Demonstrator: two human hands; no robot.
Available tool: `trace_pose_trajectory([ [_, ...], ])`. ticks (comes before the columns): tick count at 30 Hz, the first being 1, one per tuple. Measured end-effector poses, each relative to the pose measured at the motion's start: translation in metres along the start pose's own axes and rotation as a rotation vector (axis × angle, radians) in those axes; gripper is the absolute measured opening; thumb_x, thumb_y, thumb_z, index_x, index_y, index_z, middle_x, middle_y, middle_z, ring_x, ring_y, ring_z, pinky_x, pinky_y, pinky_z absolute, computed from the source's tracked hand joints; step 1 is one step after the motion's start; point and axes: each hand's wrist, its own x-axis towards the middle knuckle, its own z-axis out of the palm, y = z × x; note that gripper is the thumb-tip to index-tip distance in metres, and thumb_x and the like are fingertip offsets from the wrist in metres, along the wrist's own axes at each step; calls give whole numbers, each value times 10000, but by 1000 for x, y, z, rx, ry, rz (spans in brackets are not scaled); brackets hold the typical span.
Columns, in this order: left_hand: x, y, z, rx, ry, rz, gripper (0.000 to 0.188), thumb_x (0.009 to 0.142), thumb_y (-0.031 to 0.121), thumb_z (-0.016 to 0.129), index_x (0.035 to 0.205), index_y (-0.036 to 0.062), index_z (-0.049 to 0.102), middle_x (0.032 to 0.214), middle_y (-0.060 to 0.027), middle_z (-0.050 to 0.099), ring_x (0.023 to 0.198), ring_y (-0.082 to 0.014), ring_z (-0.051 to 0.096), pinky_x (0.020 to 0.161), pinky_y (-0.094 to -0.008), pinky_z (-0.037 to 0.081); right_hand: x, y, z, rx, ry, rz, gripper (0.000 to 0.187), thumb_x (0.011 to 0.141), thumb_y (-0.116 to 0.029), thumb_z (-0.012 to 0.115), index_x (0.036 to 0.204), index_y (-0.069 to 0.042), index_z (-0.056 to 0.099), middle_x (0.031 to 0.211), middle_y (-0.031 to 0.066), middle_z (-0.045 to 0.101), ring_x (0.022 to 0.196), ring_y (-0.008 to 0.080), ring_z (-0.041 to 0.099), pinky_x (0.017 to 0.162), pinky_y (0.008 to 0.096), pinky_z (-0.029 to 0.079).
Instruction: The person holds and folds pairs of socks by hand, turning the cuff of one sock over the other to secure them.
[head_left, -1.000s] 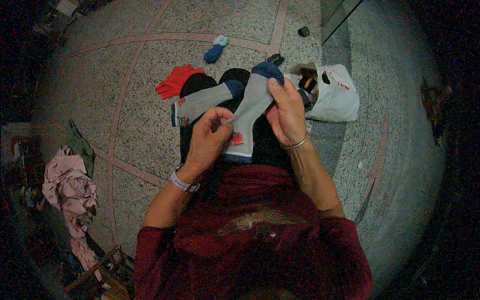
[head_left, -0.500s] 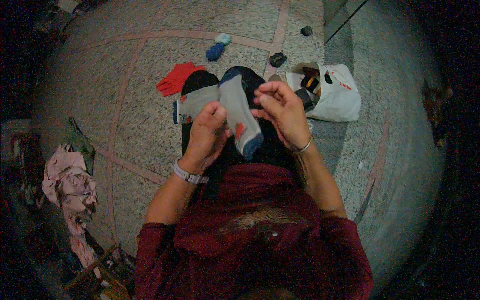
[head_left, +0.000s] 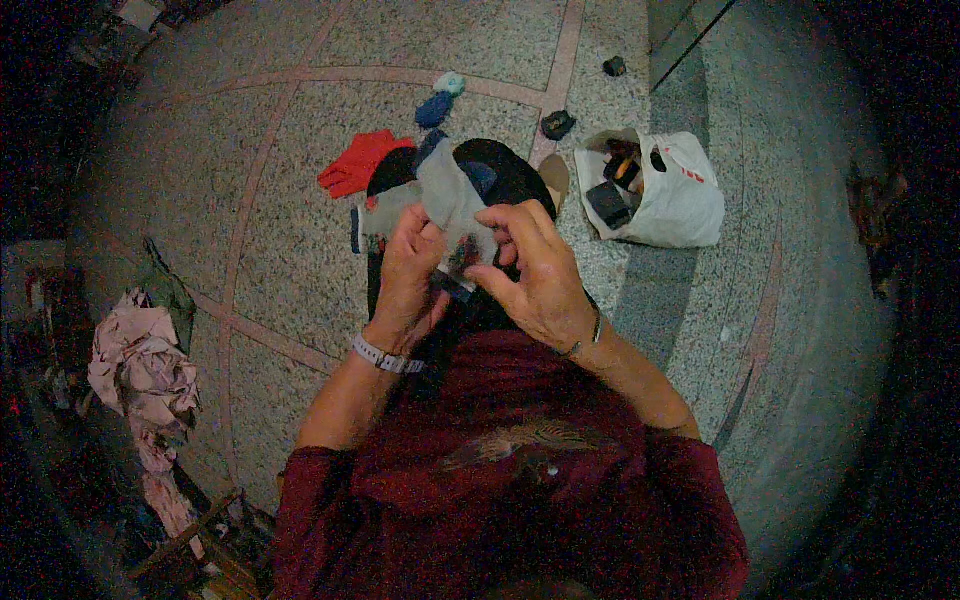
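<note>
Over my lap I hold a grey sock (head_left: 452, 200) with dark blue ends and a darker patch near its lower end. My left hand (head_left: 405, 275) pinches its left edge between thumb and fingers. On the opposite edge, my right hand (head_left: 540, 272) has its fingers curled against the cloth and the thumb bent in below them. A second grey sock (head_left: 384, 214) with a dark blue cuff lies across my left knee, partly hidden behind my left hand.
Ahead on the speckled floor lie a red cloth (head_left: 362, 163), a blue bundle (head_left: 434, 109), a pale blue bundle (head_left: 451, 83) and dark bundles (head_left: 558, 125). A white plastic bag (head_left: 685, 195) with dark items stands right. Crumpled pinkish paper (head_left: 145, 355) is at left.
My right hand has come left and down onto the held sock, which it was just beside before. The sock has shifted left and is now bunched between both hands.
</note>
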Motion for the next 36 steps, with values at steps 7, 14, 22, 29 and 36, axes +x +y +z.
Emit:
trace_pose_trajectory([
  [7, -4, -3, 3, -68, 35, -21, 380, 901, 85, 560, 1250, 38, 418, 1198, -102, 576, 1053, -183, 587, 885, -329, 498, 0, 10, 2, -77, 95, -102, 279, 778, -72, 672, 1028, -20, 558, 903, 141, 537, 754, 298, 582, 659, 375, 506],
  [14, -9, 8, 5, 54, 99, -37, 363, 858, 24, 572, 1199, 35, 445, 1135, -91, 600, 990, -169, 597, 858, -333, 509, 5, 23, -8, -7, 5, 24, 130, 809, -83, 626, 910, -26, 568, 836, 98, 550, 686, 231, 586, 624, 339, 494],
  [22, 0, 22, -5, -10, -1, -31, 351, 858, 22, 593, 1177, 35, 446, 1112, -100, 607, 973, -190, 609, 835, -343, 522, 3, 47, -31, 416, -182, 296, 84, 836, -67, 617, 888, -47, 554, 715, -48, 476, 655, 41, 474, 585, 212, 420],
  [29, 0, 18, 8, 84, -4, 12, 459, 836, -18, 614, 1231, 36, 385, 1140, -116, 595, 1026, -188, 593, 882, -351, 507, 5, 44, -26, 587, -249, 379, 138, 877, -90, 590, 997, -25, 570, 913, 11, 624, 810, 58, 570, 702, 224, 478],
  [36, -4, 18, 15, 205, -28, 28, 494, 828, -42, 593, 1261, 43, 371, 1147, -117, 602, 1026, -187, 597, 888, -330, 499, 6, 45, -4, 802, -252, 408, 214, 874, -154, 651, 1024, -24, 569, 929, 19, 622, 835, 84, 575, 721, 253, 487],
])
